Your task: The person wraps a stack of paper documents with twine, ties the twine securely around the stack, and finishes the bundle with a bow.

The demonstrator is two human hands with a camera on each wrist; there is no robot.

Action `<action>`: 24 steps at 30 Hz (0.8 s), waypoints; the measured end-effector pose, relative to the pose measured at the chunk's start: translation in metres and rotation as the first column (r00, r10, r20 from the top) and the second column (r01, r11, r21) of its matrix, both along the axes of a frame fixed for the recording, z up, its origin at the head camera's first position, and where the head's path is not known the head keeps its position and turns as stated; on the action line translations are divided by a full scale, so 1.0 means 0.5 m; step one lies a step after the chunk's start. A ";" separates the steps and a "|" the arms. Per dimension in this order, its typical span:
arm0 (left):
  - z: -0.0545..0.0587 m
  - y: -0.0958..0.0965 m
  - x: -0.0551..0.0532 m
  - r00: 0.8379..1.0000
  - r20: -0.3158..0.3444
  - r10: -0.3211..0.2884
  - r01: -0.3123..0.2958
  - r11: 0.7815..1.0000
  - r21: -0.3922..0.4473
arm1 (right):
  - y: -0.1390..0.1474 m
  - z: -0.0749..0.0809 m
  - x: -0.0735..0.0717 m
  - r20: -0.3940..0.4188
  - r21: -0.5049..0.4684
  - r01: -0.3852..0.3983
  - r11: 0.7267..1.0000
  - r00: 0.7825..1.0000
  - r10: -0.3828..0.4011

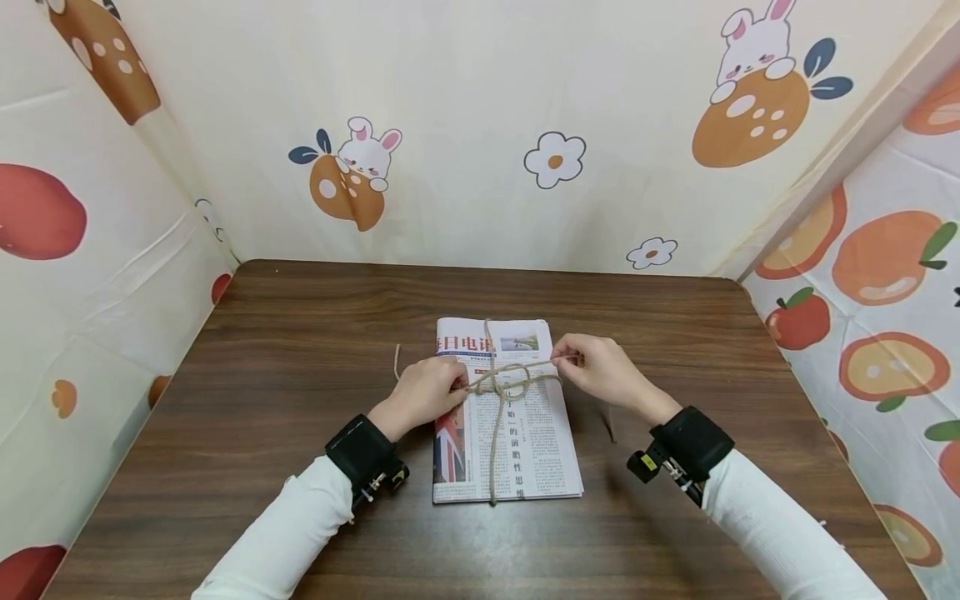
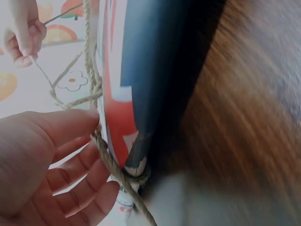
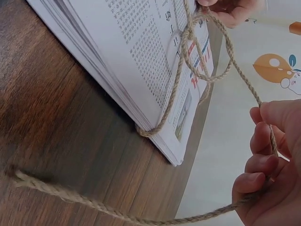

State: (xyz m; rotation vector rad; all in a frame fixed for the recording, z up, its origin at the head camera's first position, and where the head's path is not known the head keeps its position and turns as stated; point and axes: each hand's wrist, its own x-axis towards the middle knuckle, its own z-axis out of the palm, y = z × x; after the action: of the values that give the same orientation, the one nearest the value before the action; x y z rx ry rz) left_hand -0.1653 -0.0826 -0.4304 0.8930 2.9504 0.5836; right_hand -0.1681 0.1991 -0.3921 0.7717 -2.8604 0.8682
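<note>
A folded stack of newspapers (image 1: 536, 450) lies on the table, with twine (image 1: 492, 450) running round it both lengthwise and crosswise. Where the strands cross, a loose loop (image 3: 207, 77) of the twine stands up over the top sheet. My left hand (image 1: 429, 390) is at the stack's left edge and pinches the twine between thumb and forefinger beside the crossing. Off the right edge, my right hand (image 3: 282, 150) pinches another length of twine, drawn out from the crossing. Its free end (image 3: 28, 181) hangs past the palm over the tabletop. The left strand's tail sticks out behind the left hand.
The brown wooden table (image 1: 300, 317) reaches back to a pale curtain (image 1: 465, 183) printed with rabbits and flowers. Fruit-printed sheets (image 1: 892, 358) close in both sides. Each wrist wears a black band with a small camera (image 1: 678, 467).
</note>
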 end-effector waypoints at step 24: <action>-0.004 -0.038 0.001 0.998 -0.057 0.024 -0.023 0.999 0.025 | 0.014 -0.023 0.005 -0.043 0.018 0.048 0.999 0.998 -0.047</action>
State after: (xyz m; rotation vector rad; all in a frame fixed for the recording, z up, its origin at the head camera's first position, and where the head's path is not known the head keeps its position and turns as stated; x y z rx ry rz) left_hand -0.1649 -0.1017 -0.4327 0.8931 3.0151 0.6066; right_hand -0.1655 0.2061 -0.4037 0.7119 -2.8416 0.8100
